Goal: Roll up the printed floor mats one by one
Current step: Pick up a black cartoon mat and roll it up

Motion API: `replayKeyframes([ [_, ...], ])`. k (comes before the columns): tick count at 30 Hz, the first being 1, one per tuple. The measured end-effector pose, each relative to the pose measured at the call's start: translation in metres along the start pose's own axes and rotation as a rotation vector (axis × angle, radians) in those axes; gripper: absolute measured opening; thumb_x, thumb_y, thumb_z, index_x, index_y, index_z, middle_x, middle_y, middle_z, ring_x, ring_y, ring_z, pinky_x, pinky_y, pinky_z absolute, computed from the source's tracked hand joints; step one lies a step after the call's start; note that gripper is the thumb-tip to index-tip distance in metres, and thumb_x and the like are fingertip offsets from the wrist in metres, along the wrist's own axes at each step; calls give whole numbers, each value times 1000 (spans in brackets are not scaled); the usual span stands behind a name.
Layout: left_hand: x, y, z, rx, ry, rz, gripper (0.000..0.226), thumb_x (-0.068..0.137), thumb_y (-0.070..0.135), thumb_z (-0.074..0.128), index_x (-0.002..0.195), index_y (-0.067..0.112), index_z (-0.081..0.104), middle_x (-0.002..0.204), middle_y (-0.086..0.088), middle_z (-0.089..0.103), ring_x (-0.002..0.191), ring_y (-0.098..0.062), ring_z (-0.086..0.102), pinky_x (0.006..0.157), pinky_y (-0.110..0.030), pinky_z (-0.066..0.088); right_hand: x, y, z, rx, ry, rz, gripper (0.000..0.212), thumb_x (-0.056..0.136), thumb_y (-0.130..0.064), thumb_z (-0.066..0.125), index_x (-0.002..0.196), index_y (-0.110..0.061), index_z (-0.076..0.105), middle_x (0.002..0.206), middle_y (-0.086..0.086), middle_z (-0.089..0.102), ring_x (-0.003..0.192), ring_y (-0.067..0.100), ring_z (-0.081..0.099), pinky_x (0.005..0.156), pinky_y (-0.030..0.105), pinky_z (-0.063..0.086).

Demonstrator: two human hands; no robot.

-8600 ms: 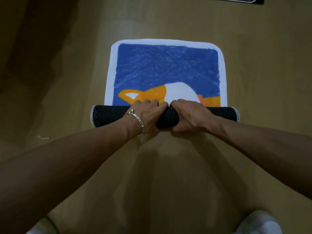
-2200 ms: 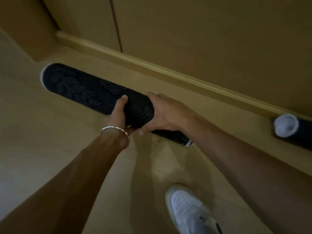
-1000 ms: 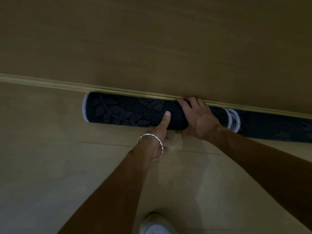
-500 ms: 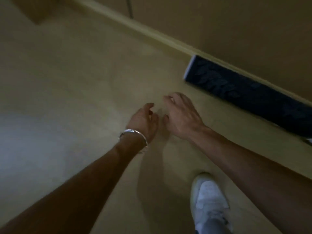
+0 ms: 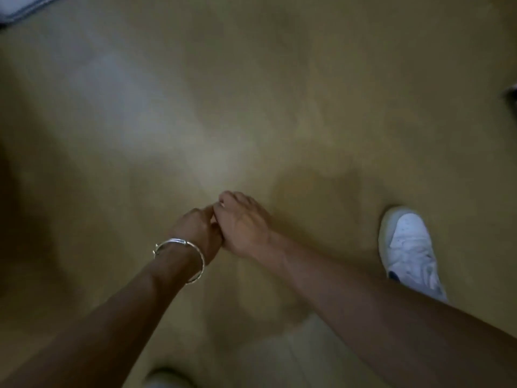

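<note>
No rolled mat is in either hand. My left hand [image 5: 195, 231], with a silver bangle on the wrist, and my right hand [image 5: 243, 225] hang together over bare wooden floor, knuckles touching and fingers curled in with nothing in them. A pale-edged corner of a flat mat [image 5: 22, 7] shows at the top left of the head view. At the right edge a small dark shape [image 5: 512, 95] is cut off by the frame; I cannot tell what it is. The view is blurred by motion.
My white shoe [image 5: 408, 247] stands on the floor to the right of my hands. The toe of the other shoe [image 5: 165, 378] shows at the bottom edge. Tan wooden floor [image 5: 251, 93] fills the rest of the view.
The rolled dark mat was set along the skirting board and let go. The view has since swung away from the wall, and my hands have come together with fingers curled.
</note>
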State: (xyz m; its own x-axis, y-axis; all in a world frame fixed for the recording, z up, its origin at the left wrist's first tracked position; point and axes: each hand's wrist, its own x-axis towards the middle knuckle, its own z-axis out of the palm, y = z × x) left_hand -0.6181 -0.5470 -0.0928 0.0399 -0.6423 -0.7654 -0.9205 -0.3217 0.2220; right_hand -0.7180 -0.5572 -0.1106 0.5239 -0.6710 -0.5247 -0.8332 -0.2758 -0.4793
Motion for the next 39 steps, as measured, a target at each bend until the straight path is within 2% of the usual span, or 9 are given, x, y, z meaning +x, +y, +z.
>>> replayKeyframes([
  [3, -52, -43, -16, -8, -81, -71, 31, 90, 19, 49, 117, 15, 63, 116, -15, 64, 108, -32, 57, 81, -29, 42, -26, -60, 4, -61, -135, -83, 30, 90, -18, 49, 119, -10, 53, 123, 11, 47, 118, 29, 44, 100, 39, 33],
  [6, -91, -55, -47, -96, -57, -109, 31, 91, 21, 48, 118, 15, 63, 119, -13, 63, 110, -30, 57, 85, -28, 43, -41, -98, -33, -150, -205, -147, 33, 92, -17, 46, 124, -10, 51, 127, 11, 45, 120, 29, 43, 101, 38, 33],
  [12, -157, -3, -153, -113, 23, -21, 37, 95, 21, 43, 130, 16, 50, 126, -12, 54, 116, -28, 51, 88, -27, 38, -67, -127, -168, -268, -187, -170, 40, 92, -13, 43, 132, -12, 47, 130, 12, 43, 121, 30, 43, 102, 39, 36],
  [17, -221, 37, -275, 27, 83, 97, 41, 97, 24, 40, 137, 21, 45, 129, -9, 52, 119, -25, 50, 92, -25, 36, -97, -164, -290, -365, -136, -193, 42, 90, -10, 42, 132, -13, 45, 128, 11, 44, 117, 30, 47, 99, 39, 38],
  [23, -346, 81, -463, 212, 233, 145, 45, 96, 28, 43, 141, 30, 39, 136, -3, 51, 123, -23, 48, 100, -32, 39, -149, -260, -479, -421, 39, -271, 42, 92, -14, 41, 134, -18, 44, 121, 8, 47, 101, 28, 53, 83, 38, 49],
  [27, -460, 116, -588, 337, 390, 121, 41, 97, 28, 43, 138, 30, 43, 130, -4, 56, 115, -23, 54, 93, -30, 43, -205, -320, -608, -447, 205, -340, 47, 95, -22, 42, 141, -19, 36, 135, 7, 40, 112, 26, 50, 90, 41, 49],
  [30, -553, 147, -661, 410, 504, 109, 41, 98, 29, 43, 138, 28, 44, 129, -4, 56, 116, -22, 54, 94, -31, 42, -263, -363, -693, -474, 295, -336, 44, 94, -21, 45, 138, -17, 40, 133, 6, 41, 109, 25, 51, 88, 39, 49],
  [34, -670, 178, -721, 432, 663, 131, 38, 98, 31, 42, 136, 27, 47, 128, -2, 58, 114, -20, 56, 97, -38, 46, -342, -407, -773, -540, 414, -346, 44, 94, -22, 47, 137, -16, 42, 132, 6, 42, 110, 23, 52, 89, 36, 49],
  [39, -772, 187, -753, 500, 816, 108, 37, 97, 29, 45, 134, 27, 49, 129, 3, 58, 112, -18, 57, 97, -37, 48, -413, -465, -845, -532, 573, -359, 52, 95, -29, 48, 145, -24, 34, 141, 2, 37, 117, 24, 52, 94, 40, 48],
])
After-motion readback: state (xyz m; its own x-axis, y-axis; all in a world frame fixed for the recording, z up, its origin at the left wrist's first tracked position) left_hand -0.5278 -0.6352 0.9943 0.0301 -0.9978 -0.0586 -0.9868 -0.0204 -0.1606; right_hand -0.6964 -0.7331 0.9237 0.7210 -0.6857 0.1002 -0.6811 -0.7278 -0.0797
